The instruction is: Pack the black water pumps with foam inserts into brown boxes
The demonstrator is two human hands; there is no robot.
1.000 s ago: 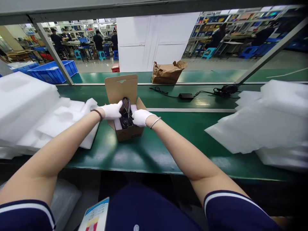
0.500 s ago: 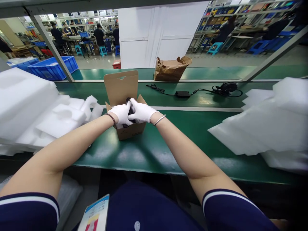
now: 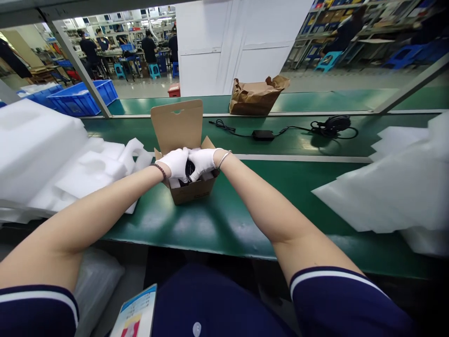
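An open cardboard box (image 3: 192, 193) stands on the green bench, its lid (image 3: 177, 126) raised at the back. Both my hands wear white gloves and reach into it. My left hand (image 3: 176, 163) and my right hand (image 3: 201, 163) curl round a black coiled cable (image 3: 190, 168) from either side, fingers closed on it. White foam (image 3: 207, 176) shows inside the box around the cable. My lower fingers are partly hidden behind the cable and the box's front wall.
White foam pieces (image 3: 91, 168) are heaped at left, white foam sheets (image 3: 396, 182) at right. A black power adapter (image 3: 263, 135) with its coiled cord (image 3: 333, 126) lies behind. Farther back are a brown paper bag (image 3: 257, 98) and a blue crate (image 3: 82, 98). People sit in the distance.
My hands have pressed the black cable lower into the box, and it stands up less between them. The view has shifted slightly.
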